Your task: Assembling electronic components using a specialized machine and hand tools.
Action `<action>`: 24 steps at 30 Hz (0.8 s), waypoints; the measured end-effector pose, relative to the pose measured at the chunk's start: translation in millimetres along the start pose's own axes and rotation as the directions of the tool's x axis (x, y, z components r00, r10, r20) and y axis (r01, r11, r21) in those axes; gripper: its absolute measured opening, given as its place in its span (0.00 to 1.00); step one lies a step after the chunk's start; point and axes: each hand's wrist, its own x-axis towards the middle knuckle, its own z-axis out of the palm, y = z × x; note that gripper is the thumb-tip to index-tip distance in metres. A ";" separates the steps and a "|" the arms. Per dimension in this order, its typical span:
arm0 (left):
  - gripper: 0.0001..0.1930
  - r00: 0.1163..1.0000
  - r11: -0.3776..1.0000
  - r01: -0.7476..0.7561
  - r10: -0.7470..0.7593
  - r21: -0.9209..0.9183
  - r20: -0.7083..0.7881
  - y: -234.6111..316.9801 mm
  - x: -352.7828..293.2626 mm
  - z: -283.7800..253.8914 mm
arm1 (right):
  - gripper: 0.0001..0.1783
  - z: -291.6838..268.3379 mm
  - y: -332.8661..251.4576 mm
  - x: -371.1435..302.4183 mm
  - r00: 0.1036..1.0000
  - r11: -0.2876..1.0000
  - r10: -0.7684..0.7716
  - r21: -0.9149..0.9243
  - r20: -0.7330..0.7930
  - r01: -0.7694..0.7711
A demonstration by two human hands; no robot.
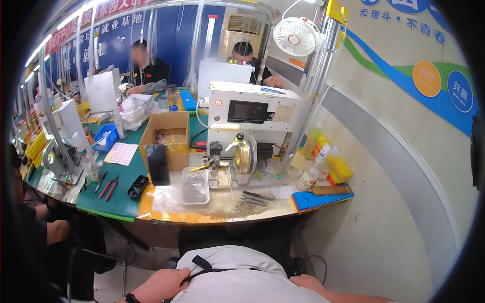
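At my waist, my left hand [162, 284] is closed around a black strap [203, 263], whose wide end folds up over my light shirt. From there the strap runs thinly across the shirt toward my right side. My right hand [307, 283] is closed where the strap reaches it, with its fingertips pressed to the shirt edge; part of its grip is hidden. Both hands are below the workbench and touch nothing on it. On the bench ahead stands a white machine [252, 111] with a dark screen and a brass-coloured wheel [243, 159].
A clear plastic tray [195, 187], a phone [158, 165], a cardboard box [174, 151], tweezers [257, 195] and a blue block [316, 200] are on the bench. Red-handled pliers [108, 188] lie on the green mat. Co-workers sit across and at left; a wall stands right.
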 end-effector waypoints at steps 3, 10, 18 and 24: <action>0.10 1.000 1.000 0.000 -0.001 0.029 0.009 0.1 -3.2 -1.8 | 0.12 -22.7 -21.1 -5.7 1.000 0.999 -0.027 -0.023 0.007 0.027; 0.09 0.999 0.997 0.032 -0.033 0.068 0.007 -13.4 -5.5 10.6 | 0.13 -30.6 -27.3 1.8 0.996 0.990 -0.084 -0.111 -0.021 0.081; 0.14 0.983 0.979 0.144 -0.158 0.145 0.091 -44.1 -9.9 31.7 | 0.15 -66.4 -61.8 13.5 0.985 0.989 -0.137 -0.078 -0.104 0.129; 0.17 0.960 0.967 0.228 -0.243 0.113 0.140 -65.1 -14.6 35.1 | 0.13 -116.5 -104.2 52.3 0.931 0.942 -0.298 -0.221 -0.209 0.252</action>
